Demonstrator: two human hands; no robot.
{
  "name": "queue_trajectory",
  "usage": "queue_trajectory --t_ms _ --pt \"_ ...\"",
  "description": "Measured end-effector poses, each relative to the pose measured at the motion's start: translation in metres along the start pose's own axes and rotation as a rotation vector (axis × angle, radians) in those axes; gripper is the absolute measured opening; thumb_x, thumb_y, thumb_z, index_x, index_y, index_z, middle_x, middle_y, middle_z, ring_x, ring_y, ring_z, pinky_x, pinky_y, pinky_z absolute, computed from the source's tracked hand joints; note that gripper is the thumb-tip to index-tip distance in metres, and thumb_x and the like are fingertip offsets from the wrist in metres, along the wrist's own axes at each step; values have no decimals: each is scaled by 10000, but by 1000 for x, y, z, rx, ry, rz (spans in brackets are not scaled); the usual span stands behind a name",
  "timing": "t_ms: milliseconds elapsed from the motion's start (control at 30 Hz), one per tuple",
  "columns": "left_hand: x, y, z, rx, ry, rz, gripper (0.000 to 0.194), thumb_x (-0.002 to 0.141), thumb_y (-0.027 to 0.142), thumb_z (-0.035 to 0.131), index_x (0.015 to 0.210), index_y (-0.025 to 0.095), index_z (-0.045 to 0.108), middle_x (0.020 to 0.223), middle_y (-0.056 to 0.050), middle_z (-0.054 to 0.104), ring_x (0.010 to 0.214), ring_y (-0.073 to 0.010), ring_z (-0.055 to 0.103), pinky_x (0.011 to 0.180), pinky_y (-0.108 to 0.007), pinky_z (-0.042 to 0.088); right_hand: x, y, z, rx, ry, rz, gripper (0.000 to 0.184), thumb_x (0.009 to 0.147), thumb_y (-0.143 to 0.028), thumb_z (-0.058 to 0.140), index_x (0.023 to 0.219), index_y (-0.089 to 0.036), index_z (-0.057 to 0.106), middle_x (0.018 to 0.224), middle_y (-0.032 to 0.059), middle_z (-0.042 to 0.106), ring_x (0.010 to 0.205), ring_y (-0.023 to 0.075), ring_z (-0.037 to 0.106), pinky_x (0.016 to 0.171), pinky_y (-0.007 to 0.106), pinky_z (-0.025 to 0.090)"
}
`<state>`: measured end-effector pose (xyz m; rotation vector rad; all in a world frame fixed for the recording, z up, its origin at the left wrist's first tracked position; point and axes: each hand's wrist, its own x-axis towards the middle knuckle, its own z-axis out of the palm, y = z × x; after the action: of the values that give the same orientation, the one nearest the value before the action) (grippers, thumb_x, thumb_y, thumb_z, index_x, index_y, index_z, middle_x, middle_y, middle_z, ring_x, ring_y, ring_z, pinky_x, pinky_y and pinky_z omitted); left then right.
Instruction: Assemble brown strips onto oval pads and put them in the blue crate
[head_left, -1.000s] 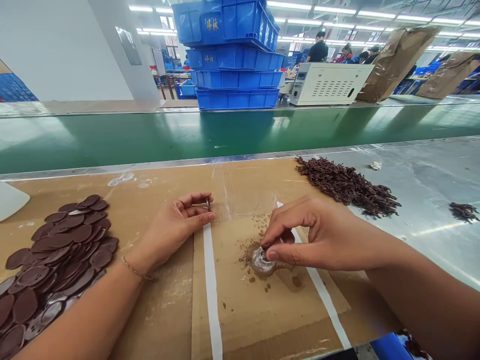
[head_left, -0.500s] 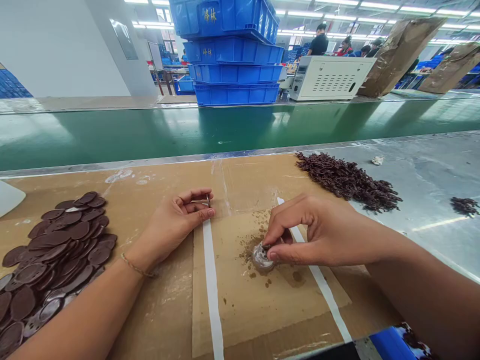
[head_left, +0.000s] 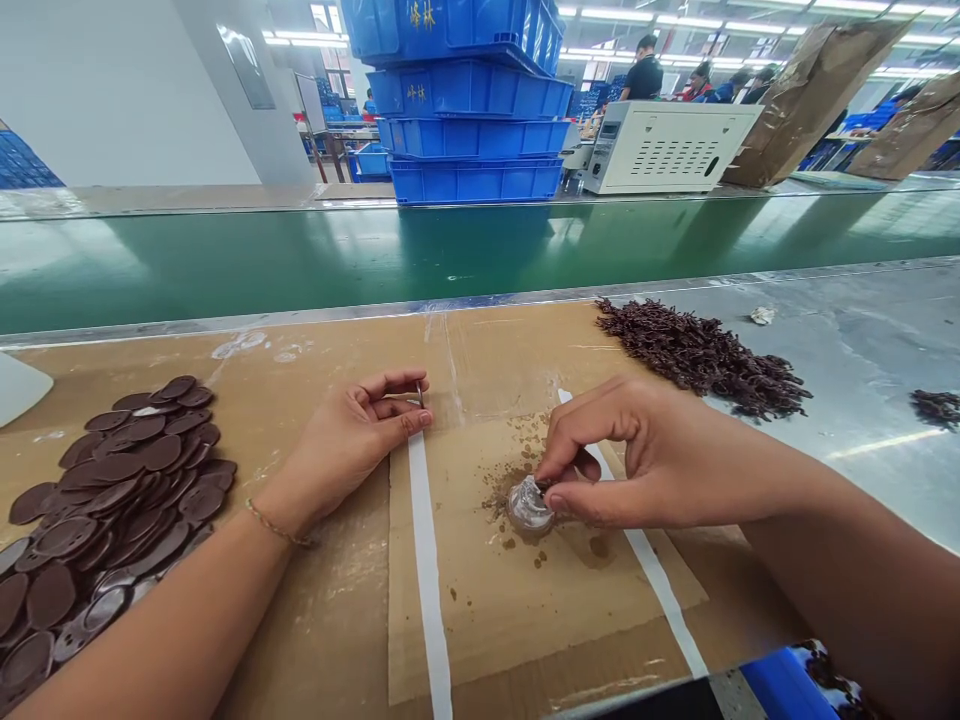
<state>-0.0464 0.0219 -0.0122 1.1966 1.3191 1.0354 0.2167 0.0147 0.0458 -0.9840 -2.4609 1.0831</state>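
Observation:
Between the thumb and fingers of my left hand (head_left: 386,410) is a thin flat piece (head_left: 420,394), seen edge-on, so its kind does not show. My right hand (head_left: 615,455) pinches a small dark piece (head_left: 541,484), mostly covered by the fingertips, at the side of a small round dish of whitish-grey paste (head_left: 529,507). The dish sits on a brown cardboard sheet (head_left: 517,610), held down by two white tape strips, with dark wet spots around it. Brown oval discs (head_left: 120,490) lie heaped left of my left arm.
A pile of small dark brown twig-like pieces (head_left: 705,360) lies at the back right, with a smaller clump (head_left: 936,407) farther right. Behind runs a green conveyor belt (head_left: 300,255). Beyond stand stacked blue crates (head_left: 480,180), a cream metal box (head_left: 671,150) and several people.
The view has shifted slightly. My right fingertips have moved a little to the right against the dish, and more of the paste shows. My left hand keeps its pinch.

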Motion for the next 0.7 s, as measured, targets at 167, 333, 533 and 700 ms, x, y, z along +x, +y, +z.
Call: queue_trajectory --t_ms 167,333,533,700 --pt "1 -2 0 8 -6 17 554 636 308 860 1139 198 654 1050 -30 709 822 -115 645 816 -257 483 0 2 0 -39 -14 25 97 765 -256 704 806 -196 768 658 -3 712 594 145 657 613 256 501" --pt "1 -2 0 27 -18 38 528 674 315 840 1153 206 648 1070 -36 703 853 -127 641 842 -286 480 -1 2 0 -52 -28 32 102 760 -243 696 806 -190 770 657 -4 704 581 135 643 593 249 485" --pt "2 -3 -1 17 -22 48 526 669 291 845 1150 202 652 1066 -37 702 843 -127 641 826 -281 486 1 2 1 -64 -26 37 100 763 -249 695 799 -192 768 656 -2 705 585 138 641 589 258 483" --pt "-3 3 3 -43 -13 48 517 684 262 842 1159 199 647 893 -18 745 803 -114 667 773 -220 507 -2 5 -2 -5 55 4 64 755 -251 723 777 -203 759 663 -2 696 568 133 611 565 265 477"
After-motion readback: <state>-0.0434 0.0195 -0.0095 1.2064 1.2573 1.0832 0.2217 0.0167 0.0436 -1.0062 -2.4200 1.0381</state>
